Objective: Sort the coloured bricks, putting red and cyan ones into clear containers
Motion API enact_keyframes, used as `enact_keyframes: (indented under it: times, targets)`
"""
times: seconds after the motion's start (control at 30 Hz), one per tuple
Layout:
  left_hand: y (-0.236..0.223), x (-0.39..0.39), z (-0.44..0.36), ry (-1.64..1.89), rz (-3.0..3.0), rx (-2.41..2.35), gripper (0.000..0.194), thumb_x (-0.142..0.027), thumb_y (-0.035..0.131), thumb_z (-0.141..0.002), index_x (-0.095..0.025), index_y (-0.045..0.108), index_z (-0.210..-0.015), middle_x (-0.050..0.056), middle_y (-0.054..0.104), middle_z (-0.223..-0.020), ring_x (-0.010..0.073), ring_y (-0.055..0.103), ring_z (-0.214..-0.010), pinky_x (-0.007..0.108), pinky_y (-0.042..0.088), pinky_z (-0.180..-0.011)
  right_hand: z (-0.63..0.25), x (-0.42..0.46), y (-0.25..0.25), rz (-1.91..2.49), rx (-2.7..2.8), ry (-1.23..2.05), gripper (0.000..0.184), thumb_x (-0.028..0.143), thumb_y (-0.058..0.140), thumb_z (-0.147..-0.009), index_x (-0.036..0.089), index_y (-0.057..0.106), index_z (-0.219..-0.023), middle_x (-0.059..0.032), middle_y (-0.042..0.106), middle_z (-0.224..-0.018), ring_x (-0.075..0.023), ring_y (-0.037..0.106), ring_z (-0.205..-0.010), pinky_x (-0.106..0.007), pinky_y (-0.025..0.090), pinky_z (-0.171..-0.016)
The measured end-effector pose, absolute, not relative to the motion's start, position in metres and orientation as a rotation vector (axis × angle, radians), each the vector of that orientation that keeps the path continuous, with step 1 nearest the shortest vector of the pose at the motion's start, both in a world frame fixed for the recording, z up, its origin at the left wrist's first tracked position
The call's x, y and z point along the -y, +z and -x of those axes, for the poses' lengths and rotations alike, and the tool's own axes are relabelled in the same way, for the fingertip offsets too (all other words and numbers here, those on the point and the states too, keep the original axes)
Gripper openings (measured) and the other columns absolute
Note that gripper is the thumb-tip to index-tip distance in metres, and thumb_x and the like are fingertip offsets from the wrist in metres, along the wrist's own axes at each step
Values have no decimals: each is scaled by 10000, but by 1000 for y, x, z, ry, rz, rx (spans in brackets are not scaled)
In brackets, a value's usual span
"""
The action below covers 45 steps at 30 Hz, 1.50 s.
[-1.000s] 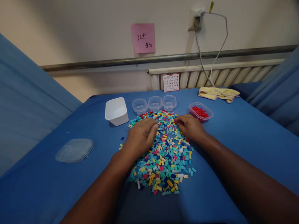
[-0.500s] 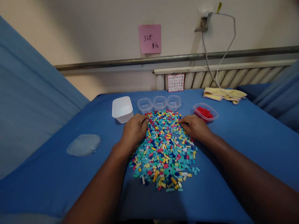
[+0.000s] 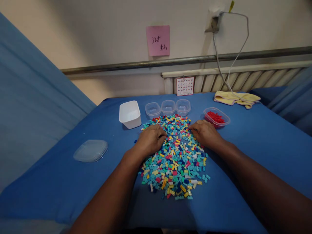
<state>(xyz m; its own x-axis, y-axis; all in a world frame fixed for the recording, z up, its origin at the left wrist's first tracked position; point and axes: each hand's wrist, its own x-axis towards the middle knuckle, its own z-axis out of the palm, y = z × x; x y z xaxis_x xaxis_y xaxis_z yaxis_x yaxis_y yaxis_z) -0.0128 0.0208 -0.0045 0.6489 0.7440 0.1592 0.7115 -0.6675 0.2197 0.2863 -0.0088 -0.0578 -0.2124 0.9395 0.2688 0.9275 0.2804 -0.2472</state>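
A wide pile of small toy building bricks [image 3: 180, 159] in turquoise, yellow, pink, white and dark blue lies on the blue cloth. My left hand [image 3: 151, 139] rests on the upper left part of the pile, its fingers curled and the thumb close to the index finger. At the upper right edge of the bricks is my right hand [image 3: 205, 134], with index finger and thumb drawn together. Whatever either hand may pinch is too small to make out. Just beyond the right hand, a clear tub [image 3: 227, 122] contains red bricks [image 3: 215, 117].
Three clear tubs [image 3: 168, 107] stand in a row behind the pile, beside a white container [image 3: 133, 123]. Stacked clear lids [image 3: 90, 151] lie at the left. A yellow cloth [image 3: 223, 97] and a white cable [image 3: 220, 70] are at the back right, near the radiator [image 3: 216, 81].
My left hand has moved right and slightly nearer, from the pile's left edge onto the bricks. My right hand has stayed nearly where it was. The view has shifted a little.
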Motion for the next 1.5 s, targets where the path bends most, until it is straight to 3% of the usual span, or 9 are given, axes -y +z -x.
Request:
enact_keyframes:
  times: [0.2, 0.37, 0.53, 0.7, 0.9, 1.1, 1.2, 1.4, 1.5]
  targets:
    - [0, -17, 12, 301, -2715, -1214, 280, -241, 644, -950, -231, 828, -1161, 95, 747, -1043, 286, 678, -1052, 418, 526, -940, -283, 12, -56, 1726, 2232, -2, 302, 222, 562, -1054, 249, 826, -1197, -95, 811, -1120, -271, 712, -1067, -387, 466, -984]
    - [1, -15, 10, 323, -2672, -1228, 201, -193, 655, -890, -208, 794, -1035, 82, 734, -1021, 272, 674, -1017, 408, 518, -939, -280, 17, -53, 1633, 2237, -96, 318, 171, 529, -1051, 220, 790, -1226, -108, 782, -1060, -278, 689, -1039, -438, 421, -1063]
    - [6, -12, 8, 421, -2639, -1221, 106, -175, 643, -876, -207, 731, -924, 69, 731, -1000, 246, 668, -974, 386, 505, -907, -273, 29, -44, 1444, 2143, -8, 290, 160, 530, -1048, 191, 750, -1233, -129, 721, -1102, -257, 689, -994, -346, 531, -813]
    - [8, -4, -3, 661, -2185, -1077, 138, -287, 645, -950, -202, 752, -970, 33, 746, -915, 177, 664, -816, 307, 507, -743, -255, 49, -35, 1116, 2117, 101, 211, 165, 560, -1065, 224, 725, -1181, -102, 737, -1095, -249, 715, -1024, -385, 597, -877]
    - [1, 9, -18, 650, -1814, -885, 238, -382, 699, -934, -207, 830, -1027, 42, 783, -916, 163, 669, -790, 294, 514, -729, -243, 63, -32, 1050, 2025, 244, 155, 241, 633, -1069, 250, 710, -1202, -95, 767, -1109, -251, 741, -1024, -404, 630, -871]
    - [-4, 16, -26, 658, -1589, -910, 239, -377, 802, -848, -184, 720, -962, 9, 715, -762, 122, 619, -662, 242, 460, -621, -242, 65, -34, 1007, 2015, 270, 147, 242, 631, -1072, 260, 747, -1160, -72, 779, -1076, -222, 756, -990, -357, 623, -862]
    - [0, 11, -24, 727, -1600, -954, 253, -397, 797, -860, -185, 704, -963, 22, 732, -784, 137, 655, -691, 257, 499, -651, -249, 63, -30, 1010, 2025, 199, 160, 252, 617, -1078, 264, 766, -1138, -72, 797, -1082, -232, 756, -1009, -379, 619, -900]
    - [13, -29, 16, 1208, -1777, -1324, 224, -386, 716, -911, -175, 779, -950, 30, 758, -871, 158, 658, -775, 285, 520, -738, -314, 49, -20, 1384, 1721, -198, 201, 320, 607, -1072, 250, 791, -1109, -116, 803, -1084, -298, 743, -985, -442, 585, -893]
    - [9, -43, 33, 1147, -1905, -1459, 222, -370, 690, -927, -177, 796, -957, 42, 779, -907, 194, 690, -835, 310, 532, -781, -349, 39, -28, 1549, 1604, -298, 210, 349, 616, -1050, 254, 798, -1096, -129, 798, -1050, -317, 729, -935, -470, 568, -865]
